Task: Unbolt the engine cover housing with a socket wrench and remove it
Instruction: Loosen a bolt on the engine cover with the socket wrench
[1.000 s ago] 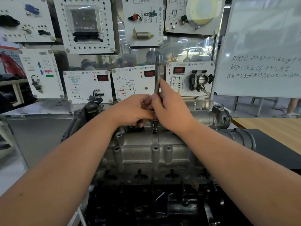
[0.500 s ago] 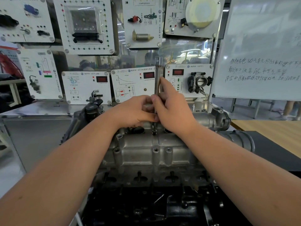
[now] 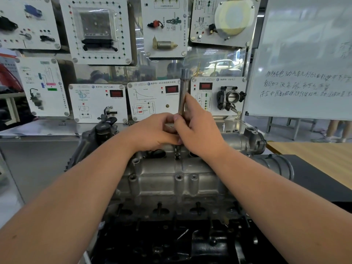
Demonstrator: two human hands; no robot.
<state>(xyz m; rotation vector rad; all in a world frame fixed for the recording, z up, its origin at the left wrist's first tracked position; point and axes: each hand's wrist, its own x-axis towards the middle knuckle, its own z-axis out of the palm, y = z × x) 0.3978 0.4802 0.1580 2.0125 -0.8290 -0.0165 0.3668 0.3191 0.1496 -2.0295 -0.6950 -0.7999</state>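
Both hands meet over the far edge of the engine cover (image 3: 171, 180), a grey cast metal housing sitting on top of the dark engine block (image 3: 171, 242) in the middle of the scene. The socket wrench (image 3: 183, 92) stands nearly upright between them, its shaft rising above the knuckles and its lower tip (image 3: 178, 152) down on a bolt at the cover's far rim. The right hand (image 3: 198, 130) has its fingers curled round the shaft, with the forefinger laid up along it. The left hand (image 3: 156, 130) is pressed against the right, fingers curled in towards the lower part of the tool; how firmly they clamp it I cannot tell. Behind the engine stand white training panels (image 3: 152, 100) with red displays, and a whiteboard (image 3: 304, 73) with handwriting is at the far right. A wooden desk (image 3: 323, 159) shows to the right.
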